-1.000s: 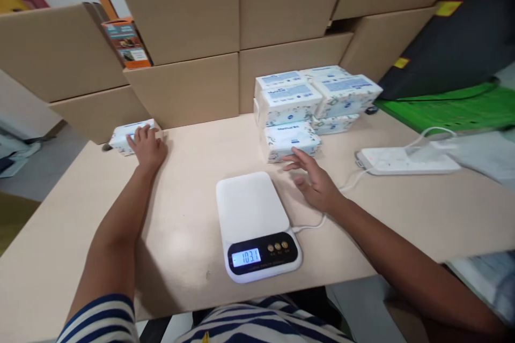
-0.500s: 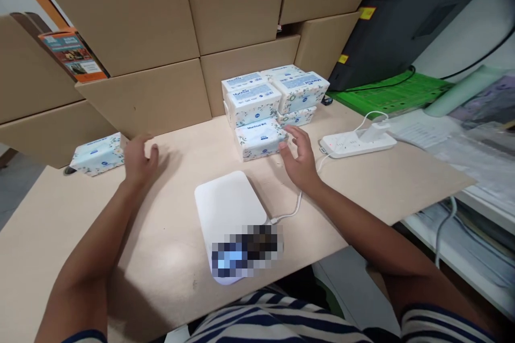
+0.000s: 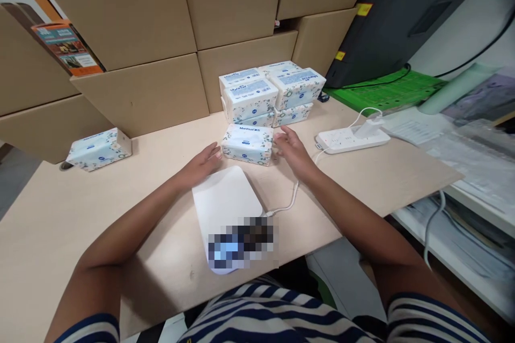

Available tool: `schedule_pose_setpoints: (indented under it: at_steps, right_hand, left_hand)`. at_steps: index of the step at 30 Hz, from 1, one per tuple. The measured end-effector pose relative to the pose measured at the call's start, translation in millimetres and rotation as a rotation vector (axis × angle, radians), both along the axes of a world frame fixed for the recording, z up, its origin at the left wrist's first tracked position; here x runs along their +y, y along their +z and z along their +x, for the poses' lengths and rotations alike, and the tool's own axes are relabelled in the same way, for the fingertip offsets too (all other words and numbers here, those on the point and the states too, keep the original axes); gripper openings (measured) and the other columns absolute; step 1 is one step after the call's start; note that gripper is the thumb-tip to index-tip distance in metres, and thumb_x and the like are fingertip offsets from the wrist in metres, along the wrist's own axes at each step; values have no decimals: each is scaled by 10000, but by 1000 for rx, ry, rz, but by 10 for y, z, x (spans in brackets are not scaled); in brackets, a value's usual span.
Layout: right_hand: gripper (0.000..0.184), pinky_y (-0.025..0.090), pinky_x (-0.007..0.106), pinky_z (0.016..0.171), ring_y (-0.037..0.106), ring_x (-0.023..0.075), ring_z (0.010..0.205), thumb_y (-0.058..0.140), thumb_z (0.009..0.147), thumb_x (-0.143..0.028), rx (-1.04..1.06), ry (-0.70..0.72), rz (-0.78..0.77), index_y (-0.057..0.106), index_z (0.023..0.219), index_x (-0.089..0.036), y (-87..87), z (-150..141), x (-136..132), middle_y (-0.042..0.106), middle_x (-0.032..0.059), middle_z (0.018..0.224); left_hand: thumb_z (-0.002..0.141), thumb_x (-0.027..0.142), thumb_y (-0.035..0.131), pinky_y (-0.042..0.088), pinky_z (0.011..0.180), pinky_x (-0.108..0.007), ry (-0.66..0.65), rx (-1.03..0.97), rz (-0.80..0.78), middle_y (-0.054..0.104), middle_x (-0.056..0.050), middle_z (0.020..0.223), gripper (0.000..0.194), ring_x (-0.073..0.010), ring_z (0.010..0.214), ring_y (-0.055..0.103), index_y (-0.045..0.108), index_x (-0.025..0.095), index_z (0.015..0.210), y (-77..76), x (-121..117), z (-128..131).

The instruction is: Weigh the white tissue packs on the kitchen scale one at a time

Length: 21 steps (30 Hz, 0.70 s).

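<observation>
A white tissue pack (image 3: pixel 248 144) with a floral print lies on the beige table just beyond the white kitchen scale (image 3: pixel 227 209). My left hand (image 3: pixel 202 163) reaches to its left end, fingers stretched out and touching or nearly touching it. My right hand (image 3: pixel 291 148) is at its right end, fingers apart and against the pack. Neither hand has lifted it. Behind it stands a stack of several more tissue packs (image 3: pixel 270 91). The scale's platform is bare.
A single tissue pack (image 3: pixel 99 148) lies at the far left of the table (image 3: pixel 80 214). Cardboard boxes (image 3: pixel 169 27) wall off the back. A white power strip (image 3: pixel 352 138) with a plugged-in charger sits to the right, its cable running to the scale. A green mat (image 3: pixel 386 91) lies further right.
My left hand has left the far-left tissue pack and crossed right to the front pack. My right hand has come up against that pack's right end. The view has swung to the right.
</observation>
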State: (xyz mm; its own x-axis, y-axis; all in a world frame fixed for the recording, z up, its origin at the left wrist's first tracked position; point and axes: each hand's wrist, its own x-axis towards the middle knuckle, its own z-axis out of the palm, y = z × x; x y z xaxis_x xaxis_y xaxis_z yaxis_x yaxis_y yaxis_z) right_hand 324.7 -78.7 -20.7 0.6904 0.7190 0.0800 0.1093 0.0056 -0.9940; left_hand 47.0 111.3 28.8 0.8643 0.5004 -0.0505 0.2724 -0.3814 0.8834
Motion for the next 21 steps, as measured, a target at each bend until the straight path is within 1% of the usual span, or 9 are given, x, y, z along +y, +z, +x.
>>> schedule_pose_setpoints:
  at_steps: [2,4,8,11,13,15,17,19,21]
  right_hand:
    - [948,606,591,1187,623,337,1485,704,893,-838,7,67,0,423,1677,-386,-31,-60,21,564,107,1670]
    - [1016,511,627,1293,501,331,1617,737,875,-841,4,140,6,371,1713,-399,-53,-114,40,467,79,1764]
    - [1297,331,609,1411,348,331,1718,848,781,-824,-3,239,3,202,1793,-334,-42,-153,43,290,114,1855]
    - [1508,387,601,1383,398,363,1688,933,675,-799,-8,283,-4,71,1814,-316,-17,-147,24,274,171,1842]
    - [1575,462,618,1331,457,393,1643,995,603,-748,-18,303,-12,79,1814,-328,1,-152,0,307,194,1808]
    - [1550,486,637,1306,480,405,1617,1028,589,-678,-53,325,-23,133,1809,-339,29,-176,-31,299,192,1800]
    - [1471,469,637,1321,458,410,1625,1034,602,-629,-128,328,-33,227,1794,-326,78,-213,-64,271,181,1811]
    - [1381,477,625,1322,440,425,1628,1022,614,-654,-206,292,-25,336,1760,-302,142,-252,-96,272,173,1812]
    - [1319,513,613,1297,446,440,1614,994,621,-738,-267,237,29,412,1718,-292,203,-275,-128,309,167,1798]
  left_hand:
    - [945,907,569,405,1393,-575,-29,-8,-70,506,-148,1749,1041,-381,1654,490,436,249,1740,0,32,9]
    - [939,925,547,477,1343,-555,-42,-15,-101,543,-156,1720,1043,-373,1583,583,468,240,1722,10,42,19]
    - [953,881,559,505,1296,-582,-15,-64,-162,572,-161,1698,983,-377,1585,577,469,263,1711,50,48,29]
    - [965,770,609,514,1280,-593,19,-108,-208,553,-146,1721,885,-382,1572,588,506,270,1688,61,57,34]
    - [962,644,651,542,1263,-570,19,-111,-188,587,-148,1694,805,-379,1513,643,569,231,1647,50,58,39]
    - [946,515,670,560,1258,-547,11,-107,-118,640,-145,1643,705,-373,1480,667,652,200,1576,34,55,40]
    - [914,429,691,518,1314,-523,23,-110,-37,634,-117,1647,618,-367,1555,595,727,213,1491,31,53,34]
    - [895,405,711,452,1376,-494,38,-117,27,548,-72,1715,600,-352,1670,450,740,251,1474,53,47,13]
    - [934,461,693,445,1378,-487,9,-130,129,422,-33,1793,655,-333,1723,355,656,300,1567,109,20,-30]
